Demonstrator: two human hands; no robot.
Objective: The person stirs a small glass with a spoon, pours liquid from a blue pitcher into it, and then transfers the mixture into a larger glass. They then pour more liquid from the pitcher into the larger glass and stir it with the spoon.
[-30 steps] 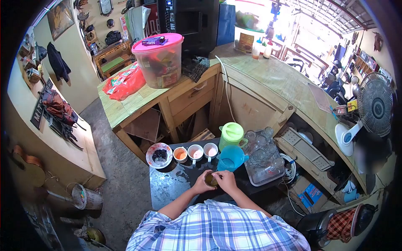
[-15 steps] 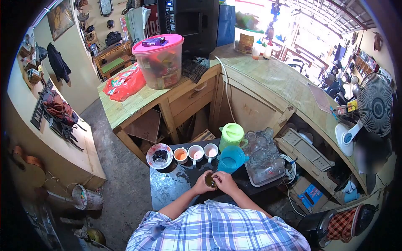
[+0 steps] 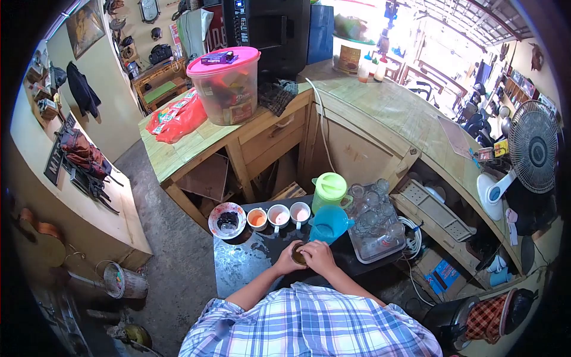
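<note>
My left hand (image 3: 288, 259) is closed around a small brownish-olive cup (image 3: 298, 256), tilted so its mouth partly shows. My right hand (image 3: 318, 256) is at the cup's mouth, fingers bent down over the rim and into it; whatever they pinch is hidden. Just beyond stands a blue translucent pitcher (image 3: 332, 223), with a green lidded pitcher (image 3: 330, 189) behind it. Left of these, a row holds a cup with orange contents (image 3: 257, 219) and two white cups, one (image 3: 278, 216) beside another (image 3: 299, 213). A patterned bowl (image 3: 216, 228) with dark contents ends the row.
A tray (image 3: 363, 253) of several clear glasses stands right of the pitchers on the dark table (image 3: 238, 268). Beyond is a wooden counter (image 3: 357, 89) with a pink-lidded tub (image 3: 225, 89) and a red plastic bag (image 3: 178, 119). A fan (image 3: 532, 143) stands at right.
My right hand has shifted slightly, its fingers now lower over the cup's mouth and covering more of it. My left hand keeps its hold on the cup. The row of cups stays put.
</note>
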